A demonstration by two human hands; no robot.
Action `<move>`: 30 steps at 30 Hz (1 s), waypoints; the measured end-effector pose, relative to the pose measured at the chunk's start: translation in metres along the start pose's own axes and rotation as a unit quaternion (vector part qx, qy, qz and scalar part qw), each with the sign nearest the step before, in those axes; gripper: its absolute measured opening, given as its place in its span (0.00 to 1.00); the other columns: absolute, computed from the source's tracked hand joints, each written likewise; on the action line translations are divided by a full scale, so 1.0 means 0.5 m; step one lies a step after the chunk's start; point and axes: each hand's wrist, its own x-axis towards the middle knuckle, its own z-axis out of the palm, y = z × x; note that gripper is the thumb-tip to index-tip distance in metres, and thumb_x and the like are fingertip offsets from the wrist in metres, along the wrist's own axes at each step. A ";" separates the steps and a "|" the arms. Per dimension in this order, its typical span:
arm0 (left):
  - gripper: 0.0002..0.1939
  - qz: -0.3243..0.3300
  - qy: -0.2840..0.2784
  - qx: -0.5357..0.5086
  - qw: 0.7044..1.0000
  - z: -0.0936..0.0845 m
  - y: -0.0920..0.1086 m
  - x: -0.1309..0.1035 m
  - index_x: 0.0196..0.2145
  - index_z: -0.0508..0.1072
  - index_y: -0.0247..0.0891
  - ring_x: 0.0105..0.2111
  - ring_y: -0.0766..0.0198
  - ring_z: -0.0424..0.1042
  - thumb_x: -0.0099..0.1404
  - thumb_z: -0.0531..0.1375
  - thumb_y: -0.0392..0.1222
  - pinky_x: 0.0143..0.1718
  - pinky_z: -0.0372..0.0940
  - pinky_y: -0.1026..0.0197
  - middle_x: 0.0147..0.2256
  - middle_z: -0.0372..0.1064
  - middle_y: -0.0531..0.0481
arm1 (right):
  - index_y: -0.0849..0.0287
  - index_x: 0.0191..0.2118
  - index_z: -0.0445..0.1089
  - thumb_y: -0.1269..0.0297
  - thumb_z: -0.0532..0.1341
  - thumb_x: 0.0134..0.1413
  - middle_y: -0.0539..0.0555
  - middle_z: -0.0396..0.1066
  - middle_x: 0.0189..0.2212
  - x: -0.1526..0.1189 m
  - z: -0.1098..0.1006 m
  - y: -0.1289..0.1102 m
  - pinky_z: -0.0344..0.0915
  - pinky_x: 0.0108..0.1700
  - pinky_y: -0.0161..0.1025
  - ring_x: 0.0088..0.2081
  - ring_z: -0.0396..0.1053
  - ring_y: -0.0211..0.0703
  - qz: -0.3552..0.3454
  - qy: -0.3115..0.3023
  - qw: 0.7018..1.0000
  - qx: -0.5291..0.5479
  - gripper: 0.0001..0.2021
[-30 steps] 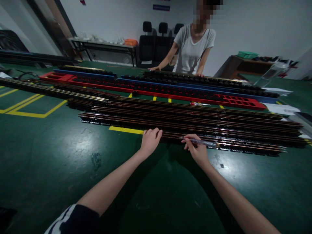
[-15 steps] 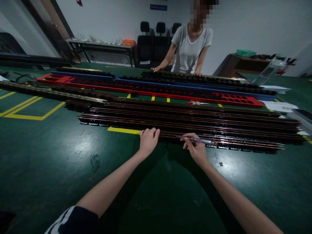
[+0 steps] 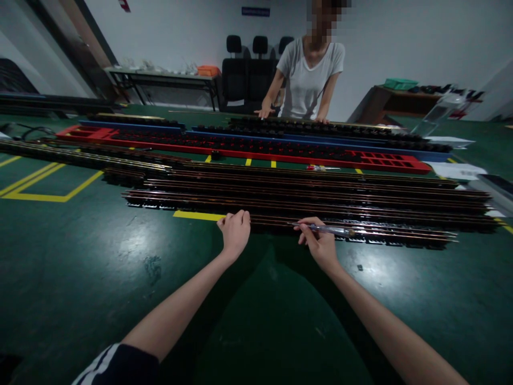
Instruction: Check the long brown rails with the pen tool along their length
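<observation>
Long dark strips with thin copper-coloured rods (image 3: pixel 272 197) lie side by side across the table in front of me. My left hand (image 3: pixel 235 234) is closed at the near edge of the closest strip, its fingers curled over that edge. To the right of it, my right hand (image 3: pixel 320 243) holds a slim screwdriver (image 3: pixel 336 231) with a clear handle. The screwdriver lies almost level, its thin shaft pointing left along the nearest strip. Whether its tip touches the strip, I cannot tell.
Beyond the strips are a long red tray (image 3: pixel 280 154) and blue rails (image 3: pixel 344 145). A second screwdriver (image 3: pixel 316 168) lies between. Across the table a person in a white shirt (image 3: pixel 308 80) has both hands at the far strips. A clear bottle (image 3: pixel 438 112) and papers (image 3: pixel 457 170) are at right.
My left hand has slid a little left along the strip edge. My right hand keeps its hold on the screwdriver. The other person's hand, at left in view, has shifted slightly right.
</observation>
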 end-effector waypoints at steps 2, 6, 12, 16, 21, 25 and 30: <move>0.19 -0.016 0.004 0.007 1.000 -0.002 0.001 -0.002 0.23 0.65 0.40 0.38 0.56 0.66 0.68 0.43 0.42 0.46 0.54 0.50 0.28 0.70 0.49 | 0.58 0.35 0.66 0.55 0.57 0.57 0.53 0.73 0.28 0.000 0.000 -0.001 0.62 0.20 0.34 0.18 0.66 0.34 0.002 0.005 1.000 0.005 0.11; 0.19 -0.034 -0.001 0.011 0.999 -0.005 0.002 -0.003 0.24 0.66 0.40 0.39 0.56 0.66 0.68 0.43 0.41 0.46 0.54 0.50 0.29 0.71 0.48 | 0.58 0.35 0.66 0.55 0.57 0.57 0.53 0.73 0.27 0.000 0.000 -0.002 0.61 0.19 0.33 0.18 0.66 0.34 -0.001 0.015 1.000 0.002 0.11; 0.18 -0.048 0.015 0.021 0.999 -0.004 0.002 -0.001 0.24 0.67 0.40 0.41 0.55 0.65 0.68 0.44 0.41 0.47 0.53 0.50 0.29 0.71 0.48 | 0.59 0.33 0.65 0.57 0.56 0.58 0.51 0.72 0.24 0.000 -0.004 0.002 0.60 0.19 0.32 0.17 0.65 0.34 -0.008 0.052 0.998 -0.020 0.10; 0.18 -0.031 0.024 0.020 0.999 -0.002 -0.003 -0.001 0.24 0.67 0.40 0.40 0.56 0.66 0.68 0.44 0.41 0.47 0.53 0.50 0.29 0.72 0.49 | 0.59 0.32 0.66 0.59 0.56 0.58 0.50 0.71 0.21 -0.001 -0.005 0.001 0.60 0.20 0.32 0.16 0.65 0.34 0.002 0.077 0.997 -0.017 0.10; 0.17 -0.013 0.035 0.014 0.999 0.003 -0.010 0.001 0.26 0.68 0.41 0.39 0.56 0.67 0.68 0.44 0.40 0.47 0.53 0.49 0.29 0.71 0.50 | 0.59 0.30 0.66 0.59 0.56 0.57 0.49 0.69 0.19 -0.002 -0.003 -0.001 0.58 0.18 0.31 0.16 0.64 0.34 0.014 0.107 0.994 0.017 0.09; 0.11 -0.002 0.091 -0.003 0.996 0.007 -0.011 0.004 0.34 0.69 0.42 0.41 0.55 0.67 0.67 0.47 0.38 0.48 0.54 0.46 0.36 0.71 0.49 | 0.59 0.31 0.65 0.59 0.56 0.57 0.49 0.69 0.21 -0.002 -0.003 0.001 0.59 0.19 0.31 0.16 0.64 0.33 0.002 0.078 0.997 0.026 0.09; 0.10 0.168 0.148 0.044 0.974 0.010 -0.004 -0.008 0.41 0.69 0.39 0.44 0.55 0.66 0.66 0.49 0.37 0.45 0.59 0.51 0.41 0.70 0.44 | 0.58 0.31 0.64 0.58 0.55 0.58 0.48 0.68 0.22 0.000 -0.003 0.004 0.58 0.19 0.30 0.17 0.64 0.32 -0.016 0.057 0.998 0.021 0.09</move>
